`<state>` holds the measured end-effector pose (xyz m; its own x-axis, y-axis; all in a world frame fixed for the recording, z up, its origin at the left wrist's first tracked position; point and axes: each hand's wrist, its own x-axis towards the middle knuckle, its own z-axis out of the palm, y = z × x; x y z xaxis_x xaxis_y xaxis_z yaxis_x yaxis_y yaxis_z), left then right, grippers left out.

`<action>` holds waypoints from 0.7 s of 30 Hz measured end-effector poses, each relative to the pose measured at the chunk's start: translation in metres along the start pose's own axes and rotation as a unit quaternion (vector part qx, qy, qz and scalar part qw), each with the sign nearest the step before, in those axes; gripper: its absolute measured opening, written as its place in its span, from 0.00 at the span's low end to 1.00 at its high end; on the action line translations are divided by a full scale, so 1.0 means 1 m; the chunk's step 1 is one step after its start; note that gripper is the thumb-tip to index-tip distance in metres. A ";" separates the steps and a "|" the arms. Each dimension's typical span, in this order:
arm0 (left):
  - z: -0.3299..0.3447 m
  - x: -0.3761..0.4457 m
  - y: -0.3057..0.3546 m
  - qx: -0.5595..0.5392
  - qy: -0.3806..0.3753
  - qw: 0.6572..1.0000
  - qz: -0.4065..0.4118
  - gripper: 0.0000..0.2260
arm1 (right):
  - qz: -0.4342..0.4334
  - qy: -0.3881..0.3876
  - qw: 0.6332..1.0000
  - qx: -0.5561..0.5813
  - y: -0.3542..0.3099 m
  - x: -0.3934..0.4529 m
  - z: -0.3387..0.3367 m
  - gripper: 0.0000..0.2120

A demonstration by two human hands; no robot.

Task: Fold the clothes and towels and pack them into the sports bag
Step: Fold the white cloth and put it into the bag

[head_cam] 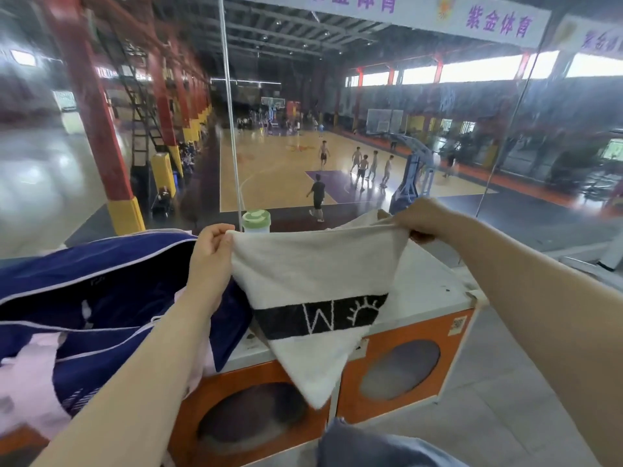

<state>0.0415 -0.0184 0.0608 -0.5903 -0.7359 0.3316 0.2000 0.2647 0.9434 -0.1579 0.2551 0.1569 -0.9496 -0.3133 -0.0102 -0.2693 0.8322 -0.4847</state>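
A white terry towel (303,274) with a black woven band hangs in the air above the cabinet, stretched taut along its top edge and tapering to a soft point below. The left hand (210,251) pinches one upper corner with curled fingers; the right hand (418,219) grips the other corner, fingers closed round bunched cloth. To the left, touching the left forearm, the navy sports bag (101,291) lies unzipped, its slick fabric edged in pale piping, with pink clothing (30,375) spilling from its mouth. Both rest on a white-topped cabinet (421,284) with orange fronts and round windows; its right part lies bare beneath the towel. A green-lidded bottle (257,221) stands at the far edge against the glass wall (337,129).
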 end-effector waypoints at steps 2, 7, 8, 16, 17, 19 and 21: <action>-0.004 0.012 0.019 0.019 0.002 1.000 0.006 0.09 | 0.008 -0.034 0.997 0.066 -0.005 -0.011 -0.020 0.15; -0.013 0.036 0.074 0.068 0.005 0.995 0.070 0.08 | -0.016 -0.011 0.999 -0.026 -0.018 -0.032 -0.053 0.18; -0.014 0.038 0.085 0.081 -0.001 0.993 0.083 0.08 | -0.011 0.002 0.999 -0.035 -0.019 -0.035 -0.059 0.16; -0.014 0.046 0.130 0.089 0.002 0.990 0.113 0.06 | -0.026 0.086 0.993 0.075 -0.029 -0.062 -0.104 0.10; -0.012 0.044 0.134 0.082 0.005 0.990 0.117 0.07 | -0.052 0.112 0.991 0.057 -0.032 -0.066 -0.108 0.10; -0.008 0.038 0.143 0.071 0.019 0.989 0.125 0.07 | -0.116 0.219 0.967 0.068 -0.037 -0.073 -0.114 0.12; -0.005 0.035 0.148 0.068 0.030 0.989 0.131 0.07 | -0.150 0.277 0.938 0.146 -0.042 -0.081 -0.120 0.15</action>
<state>0.0545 -0.0082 0.2122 -0.4841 -0.6660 0.5675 0.2307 0.5285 0.8170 -0.0884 0.3002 0.2831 -0.7978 -0.1601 0.5813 -0.5585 0.5593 -0.6125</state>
